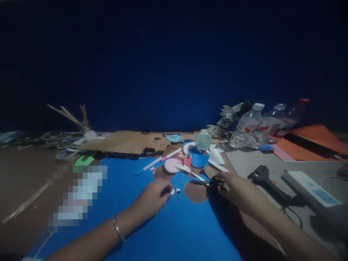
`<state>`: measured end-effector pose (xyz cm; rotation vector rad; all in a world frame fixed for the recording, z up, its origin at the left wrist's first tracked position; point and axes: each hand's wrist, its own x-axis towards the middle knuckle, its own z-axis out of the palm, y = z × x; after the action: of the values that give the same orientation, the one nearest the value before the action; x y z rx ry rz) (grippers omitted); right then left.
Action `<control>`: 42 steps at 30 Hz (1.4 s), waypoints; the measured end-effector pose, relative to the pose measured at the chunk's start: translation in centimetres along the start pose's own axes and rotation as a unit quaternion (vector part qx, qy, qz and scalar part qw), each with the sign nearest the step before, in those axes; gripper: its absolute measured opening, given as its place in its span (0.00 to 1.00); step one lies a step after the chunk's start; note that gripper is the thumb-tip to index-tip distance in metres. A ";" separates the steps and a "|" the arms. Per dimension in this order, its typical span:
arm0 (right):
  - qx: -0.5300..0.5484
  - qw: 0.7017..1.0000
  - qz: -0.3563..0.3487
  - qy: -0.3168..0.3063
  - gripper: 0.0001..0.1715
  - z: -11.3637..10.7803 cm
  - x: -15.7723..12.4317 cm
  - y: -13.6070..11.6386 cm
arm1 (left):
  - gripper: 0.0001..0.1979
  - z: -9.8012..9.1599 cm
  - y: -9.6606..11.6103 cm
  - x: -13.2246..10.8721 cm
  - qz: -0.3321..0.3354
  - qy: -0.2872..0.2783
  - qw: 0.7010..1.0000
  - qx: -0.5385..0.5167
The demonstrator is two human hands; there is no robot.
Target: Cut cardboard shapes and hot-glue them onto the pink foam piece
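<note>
My left hand (153, 197) rests on a big blue paper sheet (168, 228), fingers curled and pinching a small white paper dot (172, 191); a second white dot (178, 190) lies just beside it. My right hand (233, 186) is closed around the black handles of scissors (206, 182), whose blades point left over a round hole (195, 191) cut in the blue sheet. Above the hands lie a pink paper disc (172, 165), white paper crescents (217, 157) and a blue paper ring (199, 159).
A small fan (203, 141) stands behind the ring. Brown cardboard (122, 142), a blue marker (148, 166), several plastic bottles (258, 125), orange paper (307, 145), a black glue gun (268, 179) and a white power strip (310, 188) surround the work area. Sticks (69, 116) stand far left.
</note>
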<state>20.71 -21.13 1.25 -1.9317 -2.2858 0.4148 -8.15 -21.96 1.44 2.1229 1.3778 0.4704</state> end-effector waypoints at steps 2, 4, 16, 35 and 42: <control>-0.007 1.000 0.007 0.012 0.21 -0.4 0.0 -0.3 | 0.07 0.3 -0.1 0.1 0.017 0.012 0.999 0.030; -0.001 1.000 0.010 0.020 0.17 -0.8 0.0 -0.7 | 0.08 0.5 -0.2 0.2 0.031 0.014 0.998 0.049; -0.021 0.998 0.049 0.031 0.12 -2.0 0.1 0.6 | 0.07 -0.3 -0.5 0.7 0.028 -0.039 0.997 0.052; 0.018 0.987 -0.162 0.012 0.16 -1.6 4.3 -7.0 | 0.26 -9.9 -8.1 11.4 -0.025 0.079 0.942 0.324; 0.028 0.962 -0.272 -0.006 0.12 -0.6 8.2 -10.7 | 0.12 -11.9 -8.8 11.7 -0.038 0.106 0.942 0.317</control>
<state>9.24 -14.60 4.22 -1.1949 -2.6362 0.4132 -16.41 -5.39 5.12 2.5585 1.9268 0.2418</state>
